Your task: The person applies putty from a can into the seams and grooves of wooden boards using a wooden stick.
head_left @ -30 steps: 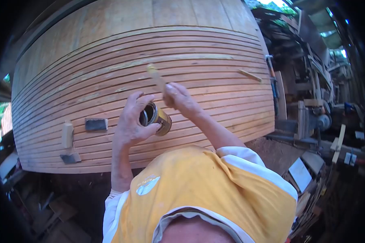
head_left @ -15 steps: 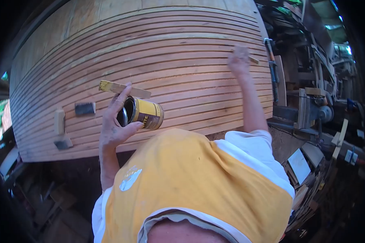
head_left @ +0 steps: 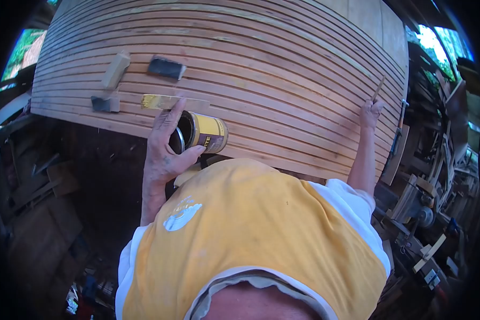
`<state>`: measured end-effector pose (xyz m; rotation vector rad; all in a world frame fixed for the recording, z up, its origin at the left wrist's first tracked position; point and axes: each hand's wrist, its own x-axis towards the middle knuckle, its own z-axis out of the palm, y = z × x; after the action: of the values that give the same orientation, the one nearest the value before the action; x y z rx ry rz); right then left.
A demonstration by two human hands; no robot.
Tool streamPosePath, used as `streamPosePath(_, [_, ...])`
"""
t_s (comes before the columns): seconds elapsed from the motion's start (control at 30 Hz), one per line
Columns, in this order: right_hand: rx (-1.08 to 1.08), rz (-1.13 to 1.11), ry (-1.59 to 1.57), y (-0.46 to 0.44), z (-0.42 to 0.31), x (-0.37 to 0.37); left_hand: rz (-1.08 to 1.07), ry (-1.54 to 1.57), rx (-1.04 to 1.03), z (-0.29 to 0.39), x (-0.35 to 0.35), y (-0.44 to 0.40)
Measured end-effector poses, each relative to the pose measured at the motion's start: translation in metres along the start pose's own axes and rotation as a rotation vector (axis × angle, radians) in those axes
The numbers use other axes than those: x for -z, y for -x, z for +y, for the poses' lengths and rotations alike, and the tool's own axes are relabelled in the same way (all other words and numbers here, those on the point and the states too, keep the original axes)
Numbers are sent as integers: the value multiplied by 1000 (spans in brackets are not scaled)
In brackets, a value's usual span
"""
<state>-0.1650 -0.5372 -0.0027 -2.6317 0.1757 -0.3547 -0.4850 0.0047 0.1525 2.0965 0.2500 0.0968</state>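
Observation:
My left hand is closed around an opened tin can with a yellow and brown label, tilted on its side. Its round metal lid shows beside the can's dark mouth. A flat wooden stick with a yellow-stained end lies against the fingers of that hand. Over at the right, my right hand is closed on a thin wooden stick, which points away from me. Beneath this hand is a large grooved wooden panel.
On the panel's left part lie a pale wood block, a dark-faced block and a smaller dark piece. Past the right edge are a clamp-like bar, a grinder-like disc and stacked wood scraps.
The view has turned, so the panel and its blocks sit differently. My right hand has moved right, towards the panel's edge, its stick now pointing away. My left hand still holds the can.

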Motion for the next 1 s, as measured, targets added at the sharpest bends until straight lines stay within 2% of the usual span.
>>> streamPosePath(0.03, [-83,-14,-212,22,-39,-9,27,-14,-16,-9,12,7])
streamPosePath(0.1, [-41,-6,-333,61,-73,-50,77,-39,-63,-29,36,17])
streamPosePath(0.13, [21,-22,-348,83,-106,-62,74,13,-5,-38,53,25])
streamPosePath(0.23, [141,-95,-435,170,-233,-89,135,-15,-56,-77,104,48])
streamPosePath(0.3, [111,-222,-533,219,-300,-118,183,-4,-36,-104,144,61])
streamPosePath(0.37, [234,-301,-512,263,-373,-131,217,8,4,-127,189,76])
streamPosePath(0.53, [426,-335,-546,306,-510,-144,282,-110,-85,-183,279,77])
streamPosePath(0.63, [489,-334,-507,307,-552,-149,333,-127,-105,-198,312,67])
streamPosePath(0.7, [416,-376,-551,302,-582,-153,367,-174,-108,-207,323,65])
streamPosePath(0.77, [334,-453,-633,305,-621,-170,419,-155,-27,-208,326,70])
streamPosePath(0.83, [489,-462,-431,312,-686,-220,461,-161,22,-214,335,71])
streamPosePath(0.87, [543,-556,-342,322,-731,-252,472,-142,25,-222,337,71])
streamPosePath(0.9, [539,-693,-425,334,-779,-271,482,-112,36,-228,340,71])
streamPosePath(0.93, [695,-667,-468,347,-811,-311,464,-109,48,-231,347,68])
streamPosePath(1.0, [652,-642,-399,376,-864,-372,461,-119,68,-241,372,58])
